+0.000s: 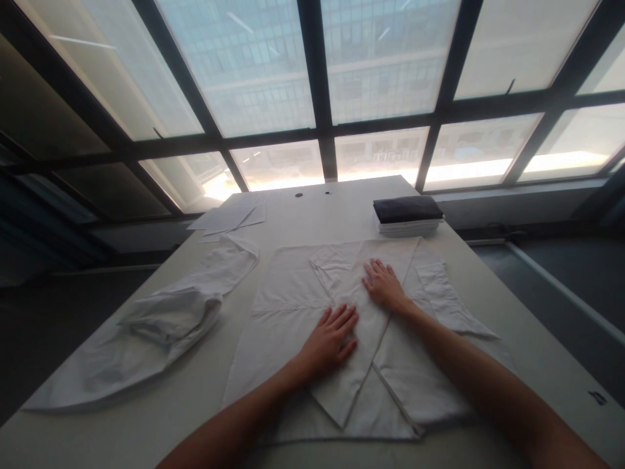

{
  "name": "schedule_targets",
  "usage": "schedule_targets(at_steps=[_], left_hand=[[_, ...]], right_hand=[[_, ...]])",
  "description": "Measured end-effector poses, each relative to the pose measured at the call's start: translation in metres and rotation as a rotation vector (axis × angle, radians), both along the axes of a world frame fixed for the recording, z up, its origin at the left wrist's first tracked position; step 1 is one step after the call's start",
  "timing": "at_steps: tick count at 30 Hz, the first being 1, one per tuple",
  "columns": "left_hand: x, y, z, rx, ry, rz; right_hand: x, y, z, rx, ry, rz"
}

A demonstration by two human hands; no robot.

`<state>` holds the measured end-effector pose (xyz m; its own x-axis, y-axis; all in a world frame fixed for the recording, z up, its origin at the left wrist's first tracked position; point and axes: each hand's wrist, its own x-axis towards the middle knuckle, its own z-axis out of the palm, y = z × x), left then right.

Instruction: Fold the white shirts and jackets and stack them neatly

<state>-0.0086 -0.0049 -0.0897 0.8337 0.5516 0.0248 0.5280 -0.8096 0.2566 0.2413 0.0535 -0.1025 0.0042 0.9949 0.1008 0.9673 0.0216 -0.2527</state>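
Observation:
A white cloth garment [288,280] lies spread on the table in front of me, with folded layers and diagonal edges crossing its middle. My left hand [332,339] rests flat on it near the centre, fingers stretched out. Farther up and to the right, my right hand [383,283] also presses flat on the fabric with its fingers spread. Neither hand grips anything. The garment's right part has a loose flap, and my right forearm covers some of it. What kind of garment it is, I cannot tell.
To the left lies another crumpled white cloth [161,326]. Sheets of white paper [234,218] sit at the table's far left. A stack with a dark folded cloth [407,208] on top of white ones stands at the back right. Large windows [263,65] rise behind the white table [312,215].

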Motion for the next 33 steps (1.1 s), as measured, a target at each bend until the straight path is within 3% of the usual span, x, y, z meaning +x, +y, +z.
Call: schedule_targets(at_steps=[21, 28, 33], left_hand=[[0.000, -0.001, 0.000, 0.026, -0.022, -0.006], [-0.001, 0.000, -0.009, 0.092, 0.009, 0.156], [-0.002, 0.002, -0.011, 0.111, 0.035, 0.167]], right_hand=[[0.000, 0.000, 0.001, -0.007, 0.008, 0.001], [0.001, 0.001, -0.001, -0.011, 0.004, 0.004], [0.001, 0.002, -0.001, -0.007, 0.006, -0.001]])
